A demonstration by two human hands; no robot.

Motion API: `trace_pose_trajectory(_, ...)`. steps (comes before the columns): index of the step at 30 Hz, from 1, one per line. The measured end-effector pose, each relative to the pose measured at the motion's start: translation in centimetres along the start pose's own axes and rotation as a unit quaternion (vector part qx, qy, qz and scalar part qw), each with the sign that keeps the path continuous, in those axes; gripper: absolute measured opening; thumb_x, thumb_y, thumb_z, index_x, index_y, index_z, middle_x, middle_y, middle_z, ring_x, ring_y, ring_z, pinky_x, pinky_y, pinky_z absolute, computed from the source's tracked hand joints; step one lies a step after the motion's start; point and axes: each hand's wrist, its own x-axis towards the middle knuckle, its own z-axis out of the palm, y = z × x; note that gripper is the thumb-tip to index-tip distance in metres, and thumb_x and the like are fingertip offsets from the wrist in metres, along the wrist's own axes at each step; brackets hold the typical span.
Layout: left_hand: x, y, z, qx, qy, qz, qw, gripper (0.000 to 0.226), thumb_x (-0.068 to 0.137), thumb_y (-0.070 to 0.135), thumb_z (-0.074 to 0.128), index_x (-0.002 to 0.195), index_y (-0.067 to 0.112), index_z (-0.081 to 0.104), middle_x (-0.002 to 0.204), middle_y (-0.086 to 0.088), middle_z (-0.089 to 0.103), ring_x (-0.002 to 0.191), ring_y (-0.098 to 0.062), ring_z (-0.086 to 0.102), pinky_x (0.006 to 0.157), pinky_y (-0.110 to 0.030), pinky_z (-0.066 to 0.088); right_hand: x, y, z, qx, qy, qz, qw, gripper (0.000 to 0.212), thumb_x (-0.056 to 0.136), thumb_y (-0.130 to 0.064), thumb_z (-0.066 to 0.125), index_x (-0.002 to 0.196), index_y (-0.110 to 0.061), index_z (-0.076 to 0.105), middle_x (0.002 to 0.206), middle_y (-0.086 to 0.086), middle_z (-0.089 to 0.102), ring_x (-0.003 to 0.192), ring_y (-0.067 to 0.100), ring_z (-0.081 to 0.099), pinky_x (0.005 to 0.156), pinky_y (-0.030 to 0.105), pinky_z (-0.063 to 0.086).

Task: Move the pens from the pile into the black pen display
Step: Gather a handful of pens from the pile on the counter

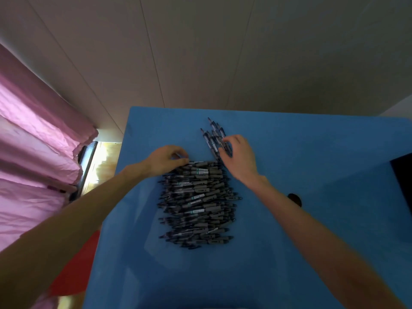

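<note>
Pen pile (197,204) on blue table (289,219), hands touching pens, pink curtain (33,152)

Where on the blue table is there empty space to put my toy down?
The blue table is bare near you, below the big pen pile, and on the far right beyond the right hand. The far left corner is bare too. It is crowded in the middle, where both hands, the pile and the small pen bunch sit close.

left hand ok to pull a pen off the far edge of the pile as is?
Probably yes. The left hand already sits at the far edge of the pen pile, fingers on the top pens; nothing lies between, and the right hand is off on the small bunch.
</note>
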Motion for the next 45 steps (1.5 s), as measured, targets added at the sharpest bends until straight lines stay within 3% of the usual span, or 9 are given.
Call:
trace_pose_trajectory(4, -2.2, -1.1, 0.9, -0.021, 0.003, -0.028, 0.999, 0.039, 0.099, 0.04, 0.062, 0.13, 0.017, 0.061, 0.132, -0.001, 0.057, 0.122, -0.02, 0.056, 0.109, -0.043, 0.045, -5.1, -0.7, 0.5, 0.104, 0.0, -0.053, 0.993, 0.015, 0.099, -0.027, 0.064, 0.11, -0.02, 0.069, 0.113, -0.009, 0.064, 0.108, 0.009, 0.056, 0.096, 0.033, 0.049)
trace_pose_trajectory(7, -3.8, -1.0, 1.3, -0.013, 0.022, -0.037, 0.999, 0.06, 0.1, 0.047, 0.057, 0.149, 0.017, 0.043, 0.154, -0.002, 0.04, 0.14, -0.021, 0.042, 0.116, -0.041, 0.037, -7.9, -1.1, 0.6, 0.114, -0.014, -0.072, 0.991, 0.021, 0.098, -0.031, 0.065, 0.113, -0.018, 0.07, 0.114, -0.008, 0.064, 0.11, 0.009, 0.057, 0.098, 0.037, 0.049)
trace_pose_trajectory(10, -6.1, -0.5, 2.0, -0.03, 0.073, -0.052, 0.996, 0.072, 0.098, 0.053, 0.054, 0.156, 0.015, 0.03, 0.161, -0.002, 0.03, 0.146, -0.022, 0.035, 0.118, -0.042, 0.034, -9.7, -1.4, 0.4, 0.116, -0.02, -0.056, 0.991, 0.038, 0.1, -0.042, 0.06, 0.13, -0.018, 0.062, 0.133, -0.007, 0.056, 0.128, 0.009, 0.05, 0.11, 0.036, 0.043)
trace_pose_trajectory(13, -9.7, -0.8, 3.9, -0.054, 0.13, -0.095, 0.985, 0.094, 0.093, 0.071, 0.045, 0.161, 0.014, 0.015, 0.167, -0.002, 0.019, 0.153, -0.02, 0.021, 0.124, -0.042, 0.024, -12.1, -1.4, 0.1, 0.159, -0.017, 0.041, 0.986, 0.065, 0.101, -0.056, 0.049, 0.152, -0.016, 0.041, 0.157, -0.004, 0.038, 0.146, 0.009, 0.031, 0.121, 0.031, 0.026)
trace_pose_trajectory(18, -15.0, -3.6, 8.4, 0.131, 0.143, -0.084, 0.977, 0.122, 0.078, 0.096, 0.012, 0.162, 0.007, -0.003, 0.169, -0.005, -0.013, 0.155, -0.016, -0.016, 0.127, -0.04, -0.006, -17.2, 0.7, 1.2, 0.05, -0.075, 0.114, 0.989, 0.107, 0.088, -0.088, 0.016, 0.163, -0.012, 0.004, 0.17, -0.004, -0.001, 0.155, 0.009, -0.009, 0.128, 0.041, 0.001)
trace_pose_trajectory(24, -16.9, -4.5, 12.4, 0.196, 0.129, -0.056, 0.971, 0.117, 0.084, 0.092, 0.014, 0.161, 0.006, -0.003, 0.169, -0.007, -0.016, 0.155, -0.018, -0.02, 0.127, -0.048, -0.005, -17.5, 0.8, 2.1, -0.029, -0.09, 0.124, 0.988, 0.106, 0.088, -0.086, 0.002, 0.162, -0.011, -0.001, 0.17, 0.0, -0.013, 0.154, 0.012, -0.021, 0.127, 0.044, -0.008)
trace_pose_trajectory(30, -16.9, -4.0, 13.5, 0.178, 0.153, -0.08, 0.969, 0.11, 0.088, 0.088, 0.011, 0.161, 0.007, -0.003, 0.169, -0.005, -0.016, 0.155, -0.017, -0.02, 0.127, -0.047, -0.003, -19.9, -1.3, 3.5, -0.016, -0.039, 0.171, 0.984, 0.098, 0.091, -0.083, 0.002, 0.16, -0.013, -0.004, 0.169, 0.0, -0.013, 0.153, 0.011, -0.023, 0.126, 0.041, -0.013)
trace_pose_trajectory(39, -16.8, -3.9, 14.1, 0.167, 0.164, -0.089, 0.968, 0.107, 0.089, 0.086, 0.01, 0.161, 0.008, -0.004, 0.169, -0.003, -0.016, 0.154, -0.015, -0.021, 0.127, -0.047, -0.002, -19.6, -1.8, 4.2, -0.024, -0.013, 0.204, 0.979, 0.109, 0.088, -0.086, 0.002, 0.162, -0.006, 0.005, 0.171, 0.006, -0.005, 0.156, 0.017, -0.013, 0.127, 0.043, -0.009)
trace_pose_trajectory(45, -16.6, -3.7, 14.3, 0.153, 0.179, -0.093, 0.967, 0.107, 0.09, 0.086, 0.01, 0.162, 0.008, 0.002, 0.17, -0.003, -0.01, 0.155, -0.014, -0.019, 0.127, -0.047, -0.003, -18.7, -2.1, 4.0, -0.027, 0.015, 0.235, 0.972, 0.106, 0.087, -0.087, 0.005, 0.161, -0.012, 0.023, 0.171, 0.002, 0.004, 0.156, 0.018, -0.004, 0.127, 0.042, -0.006)
